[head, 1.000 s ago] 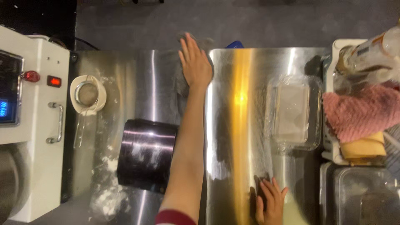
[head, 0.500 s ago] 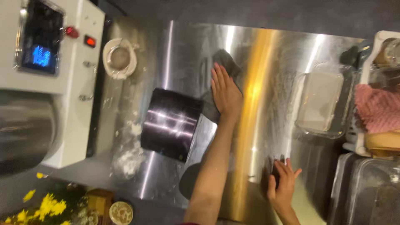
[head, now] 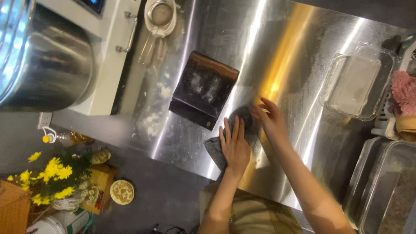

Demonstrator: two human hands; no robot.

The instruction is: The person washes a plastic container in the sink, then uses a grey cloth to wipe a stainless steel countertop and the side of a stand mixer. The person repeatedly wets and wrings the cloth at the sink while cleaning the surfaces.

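A dark grey cloth [head: 214,151] lies bunched on the stainless steel table [head: 299,56], close to its near edge. My left hand [head: 236,146] rests flat on top of the cloth, fingers slightly spread and pointing away from me. My right hand [head: 271,119] is just beyond and to the right, its fingertips curled on the cloth's far end. Both forearms come in from the bottom of the view. A black square board [head: 203,89] dusted with flour sits on the table just left of the hands.
An empty clear glass dish [head: 357,84] stands at the right, with a pink towel [head: 405,91] and metal trays [head: 385,186] beyond. A white machine with a steel bowl [head: 47,52] fills the top left, beside a small sieve [head: 161,15]. Flour patches [head: 151,123] dot the left side. Yellow flowers [head: 52,173] sit on the floor.
My left hand has drawn the cloth back from the far side of the table to the near edge. My right hand has joined it on the cloth. The view has swung left.
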